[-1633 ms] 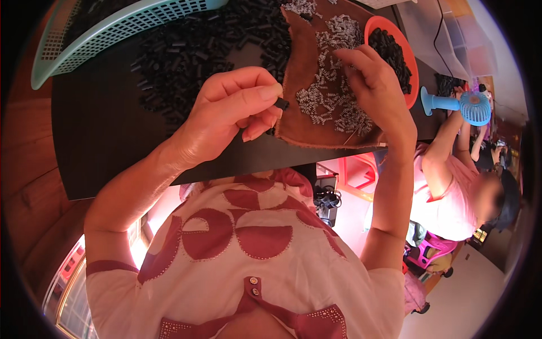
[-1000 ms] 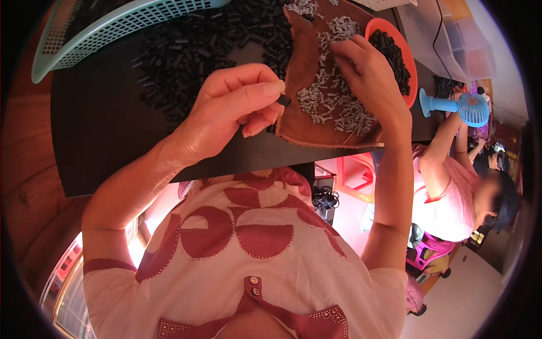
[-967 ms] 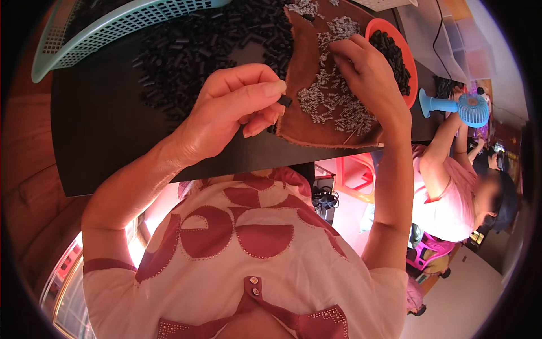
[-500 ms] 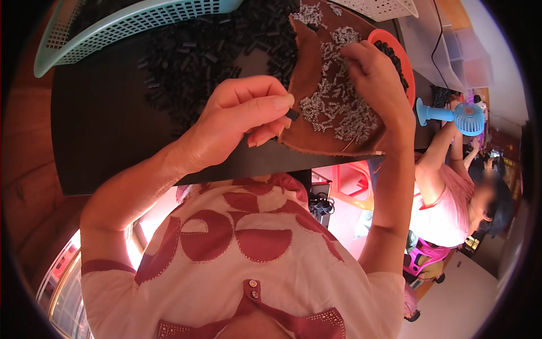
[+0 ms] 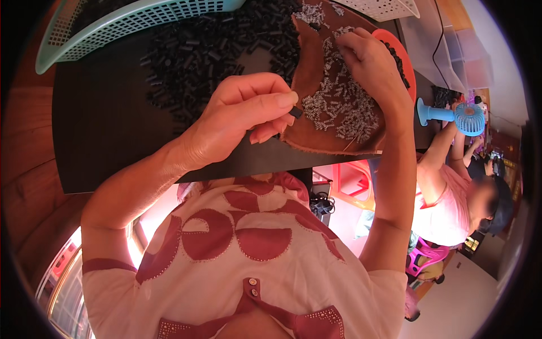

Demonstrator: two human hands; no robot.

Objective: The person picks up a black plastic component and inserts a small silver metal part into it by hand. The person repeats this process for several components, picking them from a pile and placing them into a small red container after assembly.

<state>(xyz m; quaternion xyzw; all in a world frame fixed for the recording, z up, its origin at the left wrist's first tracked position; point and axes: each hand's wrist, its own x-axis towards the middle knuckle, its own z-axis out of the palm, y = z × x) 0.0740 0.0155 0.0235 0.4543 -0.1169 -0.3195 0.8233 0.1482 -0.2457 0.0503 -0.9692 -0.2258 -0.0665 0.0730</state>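
In the head view, a green basket [image 5: 141,24] fills the upper left, loose black tubes [image 5: 209,53] lie at top centre, and metal springs [image 5: 354,116] cover a brown cloth [image 5: 309,56] at upper right. The right hand [image 5: 375,68] partly blocks a red bowl [image 5: 411,65]; a blue fan [image 5: 469,118] stands farther right. At centre, the left hand [image 5: 237,116] pinches 1 short tube [image 5: 295,112]. The right fingers curl by the springs; I cannot tell whether they grip 1.

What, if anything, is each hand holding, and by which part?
The left hand holds a small black cylindrical piece by one end, the other end sticking out. Whether the right hand, over small silvery coiled metal springs, holds anything cannot be told.
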